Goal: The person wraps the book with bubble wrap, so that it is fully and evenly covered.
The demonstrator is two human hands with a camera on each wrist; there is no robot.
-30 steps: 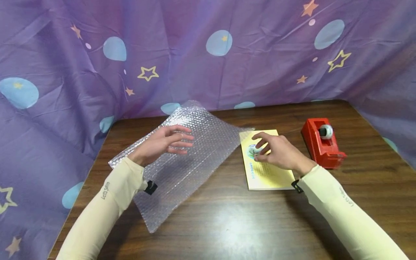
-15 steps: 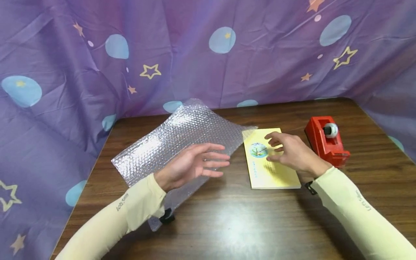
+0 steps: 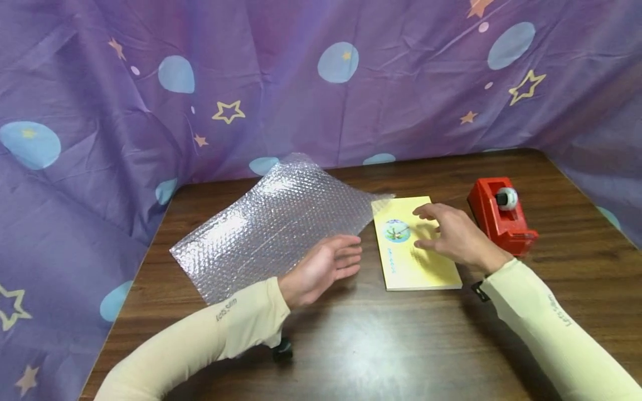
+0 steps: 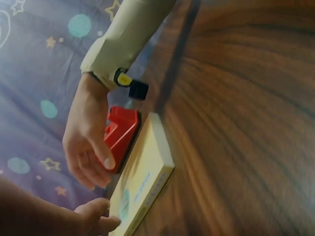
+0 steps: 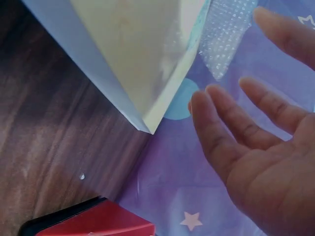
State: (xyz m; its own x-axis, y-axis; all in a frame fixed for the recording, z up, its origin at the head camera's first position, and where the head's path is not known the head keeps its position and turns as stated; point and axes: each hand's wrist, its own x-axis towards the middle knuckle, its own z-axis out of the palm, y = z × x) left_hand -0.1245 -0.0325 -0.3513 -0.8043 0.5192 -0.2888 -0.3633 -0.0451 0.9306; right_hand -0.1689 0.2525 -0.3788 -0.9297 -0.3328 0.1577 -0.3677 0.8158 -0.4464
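Observation:
A yellow book (image 3: 401,262) with a round palm-tree picture lies on the wooden table. Over its right half hovers my right hand (image 3: 453,236), fingers loosely bent and apart from the cover; the right wrist view shows this hand (image 5: 266,152) holding nothing. To the book's left, my left hand (image 3: 323,270) is held above the table with relaxed fingers and nothing in it. Beneath and behind the left hand spreads a sheet of bubble wrap (image 3: 271,217), and its right corner reaches the book's upper left corner. My left sleeve hides the sheet's near end.
A red tape dispenser (image 3: 501,217) with a roll of tape stands to the right of the book, near my right wrist. Behind the table (image 3: 351,356) hangs a purple curtain (image 3: 281,72) with stars and blue spots.
My left hand has moved right and nearer, from over the bubble wrap to beside the book. The right hand has shifted slightly to the right above the book. Book and dispenser stay put.

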